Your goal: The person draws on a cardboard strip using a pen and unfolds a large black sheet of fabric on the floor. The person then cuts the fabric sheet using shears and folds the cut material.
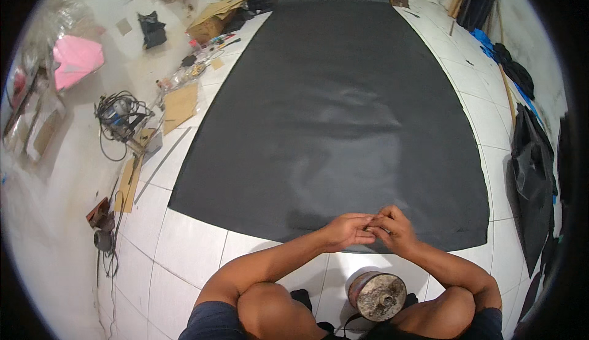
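Note:
My left hand (350, 229) is held over the near edge of a large black sheet (325, 95), its fingers stretched out toward the right. Against those fingertips rests my right hand (396, 231), its fingers bent and pressed together. Anything between the two hands is too small or too hidden to make out. The sheet lies on the floor, with a few creases and a shiny patch near its middle; its far end looks rolled or folded. Just below my hands, between my knees, stands a round tin (380, 296) with a stained, blotchy top.
White floor tiles (190, 236) surround the sheet. Left of it lie cardboard pieces (180, 107), a thin metal strip (162, 165), a corded power tool (123, 114) and small loose items. A pink bag (76, 61) is at the left wall. Black material (532, 174) leans along the right wall.

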A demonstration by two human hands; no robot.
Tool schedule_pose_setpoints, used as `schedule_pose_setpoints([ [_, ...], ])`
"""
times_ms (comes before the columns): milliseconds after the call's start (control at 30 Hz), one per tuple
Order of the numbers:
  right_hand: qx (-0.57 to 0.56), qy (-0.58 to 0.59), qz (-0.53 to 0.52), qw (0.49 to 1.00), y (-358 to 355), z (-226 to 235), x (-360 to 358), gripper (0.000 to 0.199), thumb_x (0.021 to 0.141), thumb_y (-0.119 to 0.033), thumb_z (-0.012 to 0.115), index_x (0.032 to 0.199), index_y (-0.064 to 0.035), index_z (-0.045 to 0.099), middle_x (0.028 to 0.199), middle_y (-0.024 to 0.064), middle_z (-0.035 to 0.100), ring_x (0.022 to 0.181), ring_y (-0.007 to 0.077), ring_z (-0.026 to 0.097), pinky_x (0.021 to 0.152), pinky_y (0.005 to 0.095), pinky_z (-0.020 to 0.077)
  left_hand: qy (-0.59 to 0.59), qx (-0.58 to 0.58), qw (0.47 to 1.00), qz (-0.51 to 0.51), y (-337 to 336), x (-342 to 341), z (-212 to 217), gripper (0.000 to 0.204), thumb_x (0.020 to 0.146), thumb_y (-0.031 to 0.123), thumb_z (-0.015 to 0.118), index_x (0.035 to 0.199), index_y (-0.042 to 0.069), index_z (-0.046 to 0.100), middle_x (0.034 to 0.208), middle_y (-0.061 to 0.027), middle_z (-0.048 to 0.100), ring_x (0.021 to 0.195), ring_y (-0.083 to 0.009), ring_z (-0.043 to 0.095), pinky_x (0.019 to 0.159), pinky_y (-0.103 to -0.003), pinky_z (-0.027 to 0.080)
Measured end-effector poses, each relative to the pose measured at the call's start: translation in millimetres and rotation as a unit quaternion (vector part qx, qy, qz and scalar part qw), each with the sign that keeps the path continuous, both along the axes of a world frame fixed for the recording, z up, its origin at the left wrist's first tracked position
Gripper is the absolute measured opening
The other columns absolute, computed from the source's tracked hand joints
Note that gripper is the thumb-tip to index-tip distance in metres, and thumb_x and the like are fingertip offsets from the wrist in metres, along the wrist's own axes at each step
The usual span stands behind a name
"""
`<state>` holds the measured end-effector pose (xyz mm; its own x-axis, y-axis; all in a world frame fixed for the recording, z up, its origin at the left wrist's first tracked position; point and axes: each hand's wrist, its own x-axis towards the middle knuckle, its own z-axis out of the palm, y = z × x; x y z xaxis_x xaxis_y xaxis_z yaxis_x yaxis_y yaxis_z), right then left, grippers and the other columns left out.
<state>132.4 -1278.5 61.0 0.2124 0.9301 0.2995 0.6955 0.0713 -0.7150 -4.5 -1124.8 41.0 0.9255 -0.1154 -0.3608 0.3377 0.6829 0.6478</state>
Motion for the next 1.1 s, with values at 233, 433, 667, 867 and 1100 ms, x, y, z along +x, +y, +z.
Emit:
schedule_pose_setpoints([
  [233, -0.070, 0.091, 0.067, 0.991, -20.7, -15.6, -27.2, 0.022, 0.093, -0.010, 0.060, 0.114, -0.0035, 0.065, 0.105, 0.0083, 0.061, 0.101, 0.0183, 0.058, 0.086, 0.0322, 0.0486, -0.028, 0.064, 0.992, 0.100, -11.0, -37.4, -22.9, 0.045, 0.097, 0.020, 0.055, 0.134, -0.004, 0.046, 0.127, -0.0160, 0.055, 0.114, -0.0231, 0.057, 0.099, -0.033, 0.047],
  [433, -0.237, 0.268, -0.058, 0.932, -56.5, -38.9, -0.9, 0.038, 0.094, -0.027, 0.059, 0.123, -0.0009, 0.060, 0.109, 0.0149, 0.066, 0.101, 0.0217, 0.062, 0.091, 0.0354, 0.0475, 0.017, 0.473, 0.881, -0.022, 21.8, -114.0, -63.7, 0.030, 0.095, 0.026, 0.058, 0.111, 0.001, 0.065, 0.110, -0.0119, 0.064, 0.099, -0.0194, 0.060, 0.082, -0.033, 0.049],
  [667, -0.298, 0.132, -0.172, 0.930, -99.8, -46.1, 59.2, 0.035, 0.093, -0.029, 0.061, 0.111, 0.0004, 0.066, 0.098, 0.0127, 0.069, 0.088, 0.0184, 0.064, 0.080, 0.0337, 0.0504, 0.317, 0.469, 0.775, 0.281, 113.7, -530.8, -168.7, 0.031, 0.094, 0.026, 0.053, 0.112, 0.003, 0.064, 0.101, -0.0082, 0.066, 0.089, -0.0214, 0.061, 0.080, -0.037, 0.050],
  [867, -0.181, 0.324, -0.384, 0.845, -189.7, -132.0, 128.9, 0.024, 0.094, -0.025, 0.062, 0.106, -0.0041, 0.063, 0.084, 0.0019, 0.063, 0.073, 0.0130, 0.059, 0.064, 0.0279, 0.0483, 0.719, 0.400, 0.348, 0.449, 134.7, -753.0, 24.6, 0.048, 0.090, 0.038, 0.053, 0.123, 0.004, 0.054, 0.113, -0.0135, 0.060, 0.094, -0.0272, 0.060, 0.078, -0.045, 0.050],
  [1100, 0.015, 0.511, -0.523, 0.682, -246.9, -236.8, 208.8, 0.025, 0.090, -0.024, 0.064, 0.107, -0.0079, 0.054, 0.082, 0.0043, 0.050, 0.083, 0.0211, 0.058, 0.076, 0.0395, 0.0559, 0.452, 0.341, 0.680, 0.466, 174.9, -507.2, -118.1, 0.051, 0.090, 0.047, 0.056, 0.132, 0.018, 0.050, 0.126, -0.0078, 0.053, 0.096, -0.0218, 0.054, 0.081, -0.038, 0.046],
])
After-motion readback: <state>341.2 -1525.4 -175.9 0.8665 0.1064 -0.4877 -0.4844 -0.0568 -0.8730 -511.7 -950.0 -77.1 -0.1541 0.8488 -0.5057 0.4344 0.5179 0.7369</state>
